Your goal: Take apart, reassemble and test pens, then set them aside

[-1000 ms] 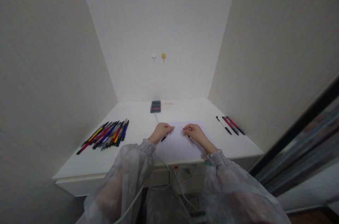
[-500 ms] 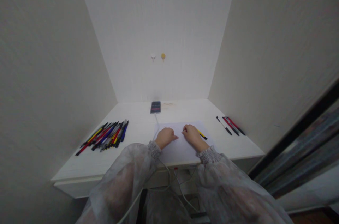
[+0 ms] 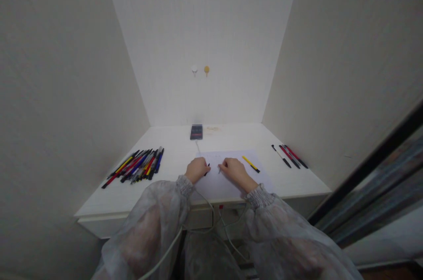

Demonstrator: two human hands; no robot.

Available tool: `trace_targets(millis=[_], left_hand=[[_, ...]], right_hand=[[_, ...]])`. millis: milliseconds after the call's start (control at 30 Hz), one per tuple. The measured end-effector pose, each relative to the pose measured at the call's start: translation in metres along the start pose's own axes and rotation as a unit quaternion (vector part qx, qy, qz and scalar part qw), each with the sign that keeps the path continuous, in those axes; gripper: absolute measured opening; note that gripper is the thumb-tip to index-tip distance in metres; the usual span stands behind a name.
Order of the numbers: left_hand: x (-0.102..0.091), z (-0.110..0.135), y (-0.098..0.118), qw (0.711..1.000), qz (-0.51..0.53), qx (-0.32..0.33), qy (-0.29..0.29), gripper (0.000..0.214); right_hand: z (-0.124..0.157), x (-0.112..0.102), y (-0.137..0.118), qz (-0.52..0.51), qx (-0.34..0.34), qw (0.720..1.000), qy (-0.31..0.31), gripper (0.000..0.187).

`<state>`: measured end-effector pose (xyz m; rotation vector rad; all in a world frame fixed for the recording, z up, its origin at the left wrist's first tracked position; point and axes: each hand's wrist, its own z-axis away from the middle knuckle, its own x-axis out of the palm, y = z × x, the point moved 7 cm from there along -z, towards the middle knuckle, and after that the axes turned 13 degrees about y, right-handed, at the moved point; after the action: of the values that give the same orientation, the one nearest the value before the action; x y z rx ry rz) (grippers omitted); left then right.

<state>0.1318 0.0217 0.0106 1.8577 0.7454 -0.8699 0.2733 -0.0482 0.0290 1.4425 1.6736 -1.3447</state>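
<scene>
My left hand (image 3: 196, 169) is closed over the white paper (image 3: 211, 189), with a short black pen part (image 3: 206, 171) pinched between thumb and fingers. Its exact kind is too small to make out. To the right, my right hand (image 3: 234, 170) is also closed, pinching a thin greyish pen piece (image 3: 219, 169) that points down at the sheet. A small gap separates the two hands. Just beyond my right hand lies a yellow pen (image 3: 251, 164) with a black end, at the paper's right side.
A heap of mixed pens (image 3: 139, 166) covers the left of the white table (image 3: 175, 139). Several pens (image 3: 291, 156) lie side by side at the right. A phone (image 3: 196, 132) with a cable stands at the back. Walls enclose both sides; cables hang below the front edge.
My hands have drawn slightly apart. The black part in my left hand and the thin piece in my right now show. More of the yellow pen is uncovered.
</scene>
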Motion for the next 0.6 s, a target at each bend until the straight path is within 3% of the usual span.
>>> trace_targets(millis=[167,333,467,600], left_hand=[[-0.003,0.0,-0.005,1.0,-0.019,-0.006,0.006,0.014],[-0.007,0.003,-0.004,0.998,-0.065,-0.01,-0.01,0.028],[-0.016,0.007,0.014,0.996,-0.088,0.011,0.009,0.03],[-0.005,0.014,0.039,0.994,-0.091,0.048,-0.041,0.032]], right_hand=[[0.004,0.014,-0.012,0.045,0.0,0.999,-0.022,0.021],[0.005,0.016,-0.013,0.055,0.006,0.998,-0.029,0.024],[0.0,0.004,-0.001,0.044,0.028,0.999,-0.012,0.026],[-0.007,-0.017,0.025,0.043,0.065,0.997,0.015,0.029]])
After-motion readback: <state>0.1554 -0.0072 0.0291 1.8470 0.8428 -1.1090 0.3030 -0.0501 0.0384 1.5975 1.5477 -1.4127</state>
